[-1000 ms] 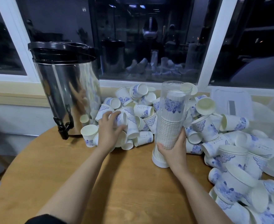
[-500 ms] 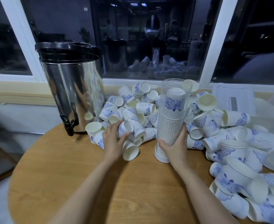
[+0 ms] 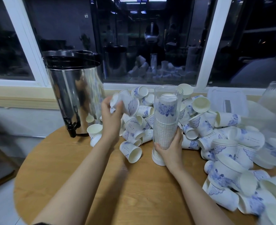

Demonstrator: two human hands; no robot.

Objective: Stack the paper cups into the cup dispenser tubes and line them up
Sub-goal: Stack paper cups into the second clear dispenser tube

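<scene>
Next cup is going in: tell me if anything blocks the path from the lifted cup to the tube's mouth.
Nothing visible does. The left hand holds the paper cup above the pile, left of the dispenser tube, whose mouth is uncovered.

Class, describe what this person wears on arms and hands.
Both forearms are bare. The left hand and the right hand show no gloves, rings or watch. A dark sleeve edge just shows high on the left arm.

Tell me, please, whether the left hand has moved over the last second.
Yes. The left hand, now holding a paper cup, has risen slightly, from level with the tap of the steel urn to just above it.
</scene>
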